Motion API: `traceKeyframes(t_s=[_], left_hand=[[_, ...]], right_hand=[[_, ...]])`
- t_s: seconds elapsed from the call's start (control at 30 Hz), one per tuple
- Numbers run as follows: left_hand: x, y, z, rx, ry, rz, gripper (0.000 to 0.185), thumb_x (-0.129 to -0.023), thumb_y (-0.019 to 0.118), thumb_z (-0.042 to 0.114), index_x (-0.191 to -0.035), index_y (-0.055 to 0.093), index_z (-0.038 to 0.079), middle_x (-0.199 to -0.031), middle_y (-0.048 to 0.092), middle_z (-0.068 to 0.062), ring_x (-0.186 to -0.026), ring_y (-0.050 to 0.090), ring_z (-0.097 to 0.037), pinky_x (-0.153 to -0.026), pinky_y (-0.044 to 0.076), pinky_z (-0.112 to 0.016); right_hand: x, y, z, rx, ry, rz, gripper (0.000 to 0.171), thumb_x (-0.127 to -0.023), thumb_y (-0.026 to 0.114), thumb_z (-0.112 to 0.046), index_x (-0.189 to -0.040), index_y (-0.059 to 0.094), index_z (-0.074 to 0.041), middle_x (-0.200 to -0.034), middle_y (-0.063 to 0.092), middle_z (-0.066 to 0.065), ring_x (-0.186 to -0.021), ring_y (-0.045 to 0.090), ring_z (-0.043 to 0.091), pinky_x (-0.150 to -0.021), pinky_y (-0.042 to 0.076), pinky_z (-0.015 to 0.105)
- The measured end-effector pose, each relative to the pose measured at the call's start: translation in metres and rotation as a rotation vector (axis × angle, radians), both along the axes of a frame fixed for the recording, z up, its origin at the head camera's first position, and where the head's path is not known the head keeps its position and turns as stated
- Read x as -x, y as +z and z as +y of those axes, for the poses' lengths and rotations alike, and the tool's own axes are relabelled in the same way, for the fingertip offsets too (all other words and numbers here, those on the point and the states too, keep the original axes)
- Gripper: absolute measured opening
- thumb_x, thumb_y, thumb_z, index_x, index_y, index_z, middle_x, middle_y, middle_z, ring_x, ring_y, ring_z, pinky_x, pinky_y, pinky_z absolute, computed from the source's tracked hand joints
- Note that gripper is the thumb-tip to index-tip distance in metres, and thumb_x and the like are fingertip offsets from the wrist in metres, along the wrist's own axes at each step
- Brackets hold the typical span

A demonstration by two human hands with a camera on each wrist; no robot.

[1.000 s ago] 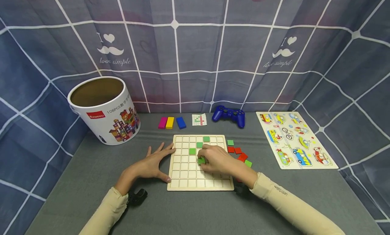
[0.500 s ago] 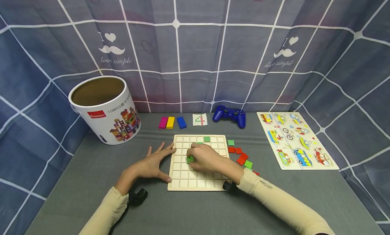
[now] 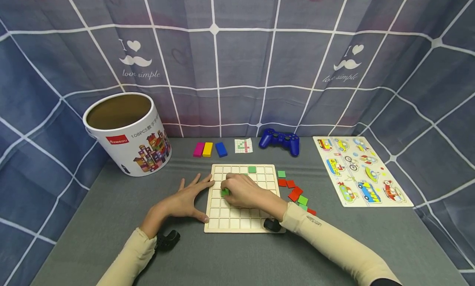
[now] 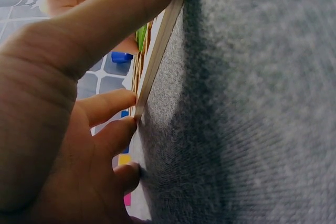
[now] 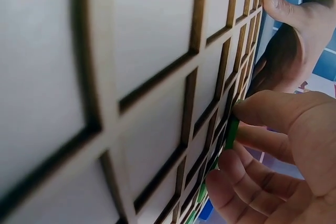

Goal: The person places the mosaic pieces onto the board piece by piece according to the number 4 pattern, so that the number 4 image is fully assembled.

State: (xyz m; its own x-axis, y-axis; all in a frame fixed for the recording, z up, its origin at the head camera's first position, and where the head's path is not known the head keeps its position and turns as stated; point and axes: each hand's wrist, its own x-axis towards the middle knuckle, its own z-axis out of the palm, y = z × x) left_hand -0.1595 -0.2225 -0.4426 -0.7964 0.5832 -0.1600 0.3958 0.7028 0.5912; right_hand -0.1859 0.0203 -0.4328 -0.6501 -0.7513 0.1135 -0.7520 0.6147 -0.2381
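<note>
Right hand: pinches a small green square tile over the left columns of the pale wooden grid board (wrist view shows fingertips closed on it).
Left hand: flat on the grey bench, fingers spread, thumb and forefinger against the board's left edge.
Board: 1 more green tile in the top row.
Beside it: loose red and green tiles at the right edge.
</note>
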Motion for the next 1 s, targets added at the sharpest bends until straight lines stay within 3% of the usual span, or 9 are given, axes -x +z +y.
traceKeyframes(t_s=[0.2, 0.4, 1.0], left_hand=[[0.000, -0.001, 0.001, 0.007, -0.009, 0.025, 0.116, -0.065, 0.090, 0.053, -0.158, 0.032, 0.017, -0.167, 0.013, -0.005, -0.151, -0.001, -0.040, -0.106, -0.009, -0.075], [0.000, -0.001, 0.001, 0.003, -0.005, 0.019, 0.116, -0.065, 0.090, 0.053, -0.158, 0.032, 0.017, -0.167, 0.013, -0.004, -0.150, -0.002, -0.041, -0.106, -0.010, -0.075], [-0.001, -0.002, 0.002, 0.000, -0.004, 0.015, 0.114, -0.065, 0.091, 0.050, -0.158, 0.032, 0.018, -0.167, 0.013, -0.003, -0.151, -0.002, -0.040, -0.106, -0.012, -0.074]], right_hand=[[0.000, 0.002, 0.001, 0.009, 0.005, 0.015, 0.008, -0.084, 0.076, -0.017, -0.091, 0.074, -0.014, -0.078, 0.052, -0.007, -0.063, 0.047, 0.007, -0.054, 0.039, 0.022], [-0.004, 0.007, 0.016, 0.042, -0.014, 0.014, 0.022, -0.084, 0.075, -0.019, -0.105, 0.075, -0.013, -0.088, 0.059, -0.004, -0.064, 0.048, 0.008, -0.055, 0.041, 0.023], [-0.028, 0.004, 0.093, 0.168, -0.102, 0.020, 0.015, -0.089, 0.074, -0.017, -0.103, 0.075, -0.013, -0.092, 0.064, -0.003, -0.068, 0.053, 0.006, -0.059, 0.047, 0.025]])
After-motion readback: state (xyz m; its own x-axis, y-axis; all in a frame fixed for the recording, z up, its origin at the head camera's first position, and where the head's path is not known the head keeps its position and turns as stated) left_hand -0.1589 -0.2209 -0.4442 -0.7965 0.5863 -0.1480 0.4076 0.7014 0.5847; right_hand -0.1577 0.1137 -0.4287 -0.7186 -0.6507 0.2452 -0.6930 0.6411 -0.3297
